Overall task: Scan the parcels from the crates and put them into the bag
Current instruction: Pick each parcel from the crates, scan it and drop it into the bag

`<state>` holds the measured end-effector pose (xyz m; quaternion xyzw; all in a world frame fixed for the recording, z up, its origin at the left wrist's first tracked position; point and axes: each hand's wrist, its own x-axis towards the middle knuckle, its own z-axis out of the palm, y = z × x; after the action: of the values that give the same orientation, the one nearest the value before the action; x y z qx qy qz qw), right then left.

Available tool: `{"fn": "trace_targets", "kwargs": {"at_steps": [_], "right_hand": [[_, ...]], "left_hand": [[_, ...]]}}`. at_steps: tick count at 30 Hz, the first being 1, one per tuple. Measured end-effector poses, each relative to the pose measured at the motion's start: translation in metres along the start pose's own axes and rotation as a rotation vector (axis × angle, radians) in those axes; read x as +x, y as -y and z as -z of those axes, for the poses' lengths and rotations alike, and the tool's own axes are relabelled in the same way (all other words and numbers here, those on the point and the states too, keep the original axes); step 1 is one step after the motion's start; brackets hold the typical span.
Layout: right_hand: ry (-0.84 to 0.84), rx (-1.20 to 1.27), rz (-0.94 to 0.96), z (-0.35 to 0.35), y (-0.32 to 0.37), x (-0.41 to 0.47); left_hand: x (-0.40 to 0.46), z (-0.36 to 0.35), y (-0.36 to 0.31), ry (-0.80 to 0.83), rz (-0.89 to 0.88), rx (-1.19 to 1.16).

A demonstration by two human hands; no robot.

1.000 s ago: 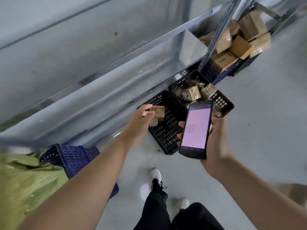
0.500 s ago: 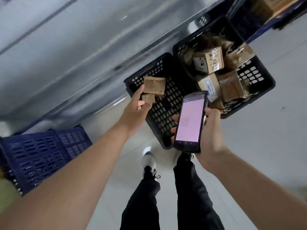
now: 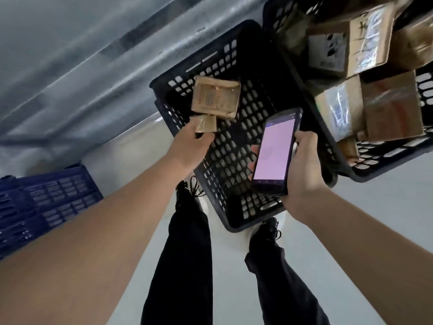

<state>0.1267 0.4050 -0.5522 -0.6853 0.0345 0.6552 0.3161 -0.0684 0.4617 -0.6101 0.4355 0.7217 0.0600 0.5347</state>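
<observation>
A black plastic crate (image 3: 236,146) stands on the floor in front of me, holding a flat brown parcel (image 3: 216,97) with a barcode label and a small brown parcel (image 3: 206,124) just below it. My left hand (image 3: 189,148) reaches into this crate, fingers closing around the small parcel. My right hand (image 3: 302,170) holds a black handheld scanner (image 3: 275,152) with a lit pink screen over the crate's right side. A second black crate (image 3: 375,170) at the upper right is full of several cardboard parcels (image 3: 393,109).
A blue crate (image 3: 44,205) sits on the floor at the left. A grey metal shelf (image 3: 93,66) runs across the upper left, above the crates. My legs and shoes (image 3: 189,191) stand on the pale floor right against the near crate.
The view has moved closer and lower over the crates. My left hand has come down onto the small parcel. The scanner hand has kept its place beside it.
</observation>
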Motion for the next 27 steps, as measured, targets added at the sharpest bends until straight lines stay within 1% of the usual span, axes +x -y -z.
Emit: {"fn": "trace_targets", "kwargs": {"at_steps": [3,5,7,10,15,20,24,27], "right_hand": [[0.003,0.03,0.009,-0.01,-0.009,0.035],[0.007,0.029,-0.003,-0.015,-0.014,0.055],[-0.004,0.017,-0.014,-0.019,-0.018,0.073],[-0.023,0.015,-0.016,-0.025,-0.023,0.094],[-0.056,0.013,-0.025,-0.033,-0.025,0.109],[-0.077,-0.005,-0.041,-0.042,-0.025,0.113],[-0.087,0.054,-0.059,-0.051,-0.024,0.108],[-0.083,0.09,-0.058,-0.053,-0.024,0.098]], "left_hand": [[0.041,-0.009,0.021,0.025,-0.077,0.254],[0.069,-0.016,0.032,0.032,-0.114,0.51],[0.095,-0.022,0.037,0.047,-0.105,0.755],[0.125,-0.024,0.042,0.06,-0.123,0.961],[0.154,-0.027,0.057,0.05,-0.208,1.021],[0.162,-0.023,0.067,0.013,-0.358,0.949],[0.159,-0.025,0.07,-0.005,-0.368,0.917],[0.156,-0.024,0.067,0.042,-0.361,0.926]]}}
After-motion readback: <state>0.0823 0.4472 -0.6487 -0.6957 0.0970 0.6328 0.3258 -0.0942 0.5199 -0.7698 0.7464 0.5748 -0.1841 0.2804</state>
